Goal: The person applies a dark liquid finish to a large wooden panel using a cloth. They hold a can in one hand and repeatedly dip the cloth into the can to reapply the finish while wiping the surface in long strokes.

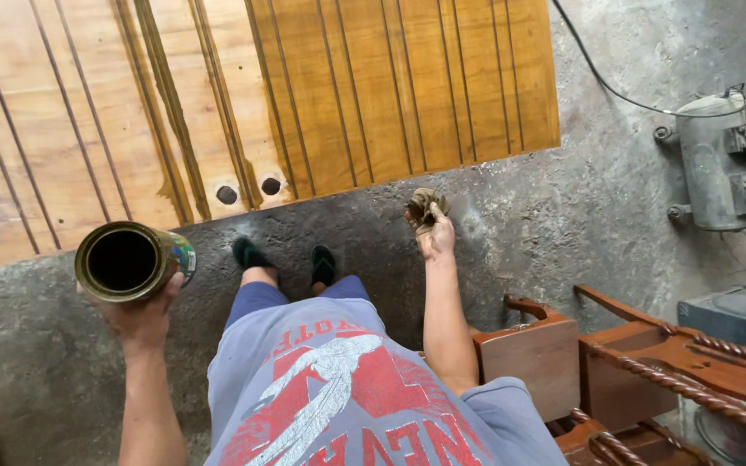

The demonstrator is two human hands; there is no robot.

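Brown-stained crumpled cloth wad [426, 205] is clenched in the fingers of the right hand [434, 235]. The wad protrudes above the fingertips, and the hand is held out over the grey concrete floor [546, 207], just beside the near edge of the large grooved wooden door panel [304, 95] that lies flat on the floor.

Left hand [142, 312] grasps an open round metal can [131, 261] from below. Fingers wrap the underside of the can body, and the can is tilted so that its dark open mouth faces the camera. The contents cannot be told. The can is held above the floor, just short of the lower left part of the panel.

Panel condition: the right portion is a deeper golden-brown, the left portion is paler, and an irregular boundary runs between them. Two dark round holes [249, 190] sit close to the near edge.

Both feet, in dark footwear [285, 257], stand on the concrete between the two hands, near the panel edge.

To the right, reddish-brown wooden furniture with twisted rails [649, 362] stands near the right arm. A grey metal machine [718, 155] with a black cable [597, 78] stands well apart, at the upper right.
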